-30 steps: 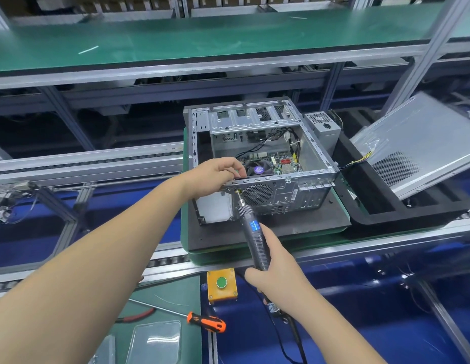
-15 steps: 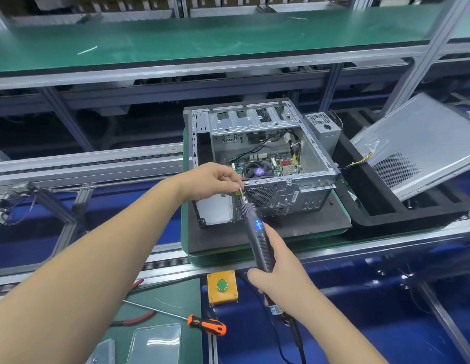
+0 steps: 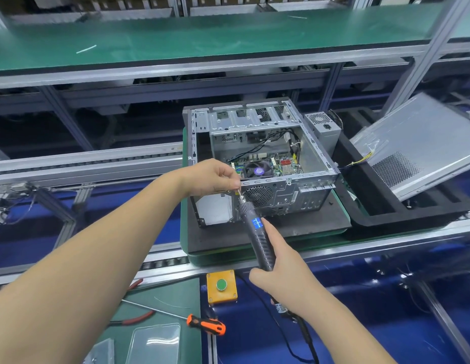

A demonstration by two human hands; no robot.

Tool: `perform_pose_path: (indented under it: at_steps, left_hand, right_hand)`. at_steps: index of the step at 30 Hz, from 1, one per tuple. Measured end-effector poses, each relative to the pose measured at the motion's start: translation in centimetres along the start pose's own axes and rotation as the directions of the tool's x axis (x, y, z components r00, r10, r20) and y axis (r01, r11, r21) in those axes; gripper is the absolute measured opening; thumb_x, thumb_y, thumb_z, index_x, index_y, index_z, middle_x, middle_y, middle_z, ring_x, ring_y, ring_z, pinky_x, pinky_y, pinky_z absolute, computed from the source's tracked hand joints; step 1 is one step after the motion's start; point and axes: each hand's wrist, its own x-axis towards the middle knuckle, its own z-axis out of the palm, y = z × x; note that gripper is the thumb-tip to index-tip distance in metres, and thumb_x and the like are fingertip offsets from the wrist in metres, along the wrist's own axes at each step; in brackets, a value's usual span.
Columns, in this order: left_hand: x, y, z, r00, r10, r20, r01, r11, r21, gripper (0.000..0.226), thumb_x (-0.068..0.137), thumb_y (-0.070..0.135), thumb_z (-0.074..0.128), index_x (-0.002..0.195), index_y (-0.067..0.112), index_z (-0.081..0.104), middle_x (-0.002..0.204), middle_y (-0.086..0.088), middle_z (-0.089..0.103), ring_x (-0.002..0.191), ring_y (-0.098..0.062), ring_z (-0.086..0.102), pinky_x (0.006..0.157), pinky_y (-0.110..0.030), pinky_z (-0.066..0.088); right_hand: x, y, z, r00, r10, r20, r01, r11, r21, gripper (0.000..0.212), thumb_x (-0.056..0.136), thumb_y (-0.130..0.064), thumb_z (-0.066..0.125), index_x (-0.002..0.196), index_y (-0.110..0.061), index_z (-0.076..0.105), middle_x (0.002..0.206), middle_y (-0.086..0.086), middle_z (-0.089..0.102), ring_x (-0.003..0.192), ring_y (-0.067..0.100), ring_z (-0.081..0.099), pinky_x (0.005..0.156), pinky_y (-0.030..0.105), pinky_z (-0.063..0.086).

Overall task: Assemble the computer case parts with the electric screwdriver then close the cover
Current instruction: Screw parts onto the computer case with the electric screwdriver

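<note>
An open grey computer case (image 3: 291, 190) lies on a black foam pad (image 3: 302, 227), its motherboard and fan showing inside. My right hand (image 3: 286, 277) grips a dark electric screwdriver (image 3: 257, 232), its tip pointing up at the case's near left edge. My left hand (image 3: 212, 177) pinches the bit tip of the screwdriver just in front of the rear fan grille; whether a screw sits there I cannot tell. The grey side cover (image 3: 422, 143) leans tilted in a black tray (image 3: 373, 216) to the right.
A power supply (image 3: 324, 130) stands behind the case's right side. A yellow box with a green button (image 3: 221, 285), an orange-handled screwdriver (image 3: 205, 323), red-handled pliers (image 3: 136, 319) and a clear plastic tray (image 3: 155, 345) sit near me. Conveyor rails run left and right.
The screwdriver tip has drawn back from the case edge and dropped slightly. My left hand left the case's top rim and now pinches the bit tip.
</note>
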Motion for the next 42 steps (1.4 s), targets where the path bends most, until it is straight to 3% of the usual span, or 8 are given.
perform_pose_path:
  at_steps: [5, 10, 13, 18, 25, 31, 38, 42]
  left_hand:
    - [0.0, 0.5, -0.1, 1.0, -0.017, 0.001, 0.017, 0.997, 0.074, 0.019, 0.098, 0.034, 0.067, 0.092, 0.018, 0.076, 0.105, -0.015, 0.072, 0.101, -0.033, 0.068, 0.1, -0.054, 0.052]
    - [0.1, 0.6, 0.2, 0.998, -0.01, -0.061, 0.01, 1.0, -0.001, 0.019, 0.098, 0.048, 0.059, 0.102, 0.037, 0.074, 0.107, 0.007, 0.074, 0.105, -0.027, 0.068, 0.099, -0.05, 0.053]
    - [0.6, -0.1, 0.6, 0.983, -0.072, -0.171, 0.05, 0.991, -0.126, 0.024, 0.104, 0.034, 0.048, 0.113, 0.039, 0.07, 0.112, 0.01, 0.074, 0.099, -0.016, 0.07, 0.099, -0.046, 0.053]
    - [1.5, -0.7, 1.0, 0.975, -0.127, -0.185, 0.11, 0.989, -0.099, 0.027, 0.1, 0.023, 0.053, 0.115, 0.031, 0.074, 0.107, -0.001, 0.076, 0.083, -0.014, 0.06, 0.072, -0.033, 0.05]
    - [2.2, -0.4, 0.7, 0.99, -0.102, -0.096, 0.109, 0.991, 0.074, 0.023, 0.1, 0.028, 0.061, 0.12, 0.027, 0.073, 0.109, 0.008, 0.074, 0.102, -0.015, 0.072, 0.093, -0.033, 0.057]
    - [2.3, -0.8, 1.0, 0.992, -0.086, -0.094, 0.088, 0.996, 0.02, 0.022, 0.103, 0.025, 0.059, 0.121, 0.023, 0.071, 0.099, 0.013, 0.068, 0.084, -0.001, 0.066, 0.066, -0.014, 0.054]
    - [2.2, -0.9, 1.0, 0.992, -0.081, -0.1, 0.083, 0.996, 0.02, 0.023, 0.103, 0.026, 0.059, 0.122, 0.022, 0.072, 0.094, 0.014, 0.07, 0.085, -0.003, 0.068, 0.071, -0.015, 0.056]
    - [2.1, -0.8, 1.0, 0.993, -0.08, -0.09, 0.085, 0.994, 0.061, 0.025, 0.103, 0.029, 0.057, 0.123, 0.023, 0.072, 0.092, 0.015, 0.069, 0.089, -0.01, 0.07, 0.088, -0.03, 0.06]
  right_hand:
    - [0.1, 0.0, 0.0, 1.0, -0.004, 0.005, 0.004, 1.0, -0.013, 0.103, 0.072, -0.03, 0.065, 0.152, -0.067, 0.012, 0.104, -0.011, 0.06, 0.059, 0.005, 0.054, 0.052, 0.017, 0.047]
    - [0.4, 0.0, 0.1, 0.999, -0.029, -0.031, 0.031, 0.998, 0.058, 0.099, 0.071, -0.029, 0.064, 0.149, -0.069, 0.018, 0.103, -0.012, 0.062, 0.059, -0.001, 0.06, 0.053, 0.018, 0.051]
    - [0.4, 0.2, 0.0, 0.998, -0.03, -0.055, 0.035, 0.996, 0.087, 0.098, 0.066, -0.033, 0.063, 0.146, -0.071, 0.02, 0.103, -0.011, 0.063, 0.059, 0.0, 0.06, 0.053, 0.019, 0.052]
    - [-0.2, 0.9, 0.1, 0.999, 0.0, -0.033, 0.004, 0.992, 0.122, 0.097, 0.069, -0.031, 0.065, 0.144, -0.074, 0.022, 0.106, -0.011, 0.062, 0.057, 0.002, 0.06, 0.051, 0.024, 0.054]
    - [-0.5, 1.4, 0.6, 1.0, 0.026, 0.003, -0.026, 0.995, 0.091, 0.099, 0.065, -0.036, 0.062, 0.148, -0.069, 0.02, 0.1, -0.008, 0.063, 0.056, 0.005, 0.059, 0.05, 0.024, 0.052]
    - [-0.1, 1.3, 0.8, 0.999, 0.036, 0.008, -0.036, 0.995, 0.094, 0.102, 0.06, -0.045, 0.061, 0.149, -0.067, 0.017, 0.105, -0.015, 0.064, 0.065, -0.002, 0.064, 0.053, 0.017, 0.051]
    - [0.0, 1.1, 1.1, 0.999, 0.033, -0.001, -0.033, 0.996, 0.088, 0.102, 0.057, -0.047, 0.06, 0.146, -0.069, 0.017, 0.105, -0.016, 0.064, 0.067, 0.005, 0.064, 0.054, 0.018, 0.051]
    - [0.1, 1.4, 1.1, 0.999, 0.032, -0.012, -0.031, 0.997, 0.074, 0.1, 0.058, -0.047, 0.059, 0.147, -0.067, 0.019, 0.104, -0.016, 0.064, 0.067, 0.007, 0.064, 0.054, 0.018, 0.051]
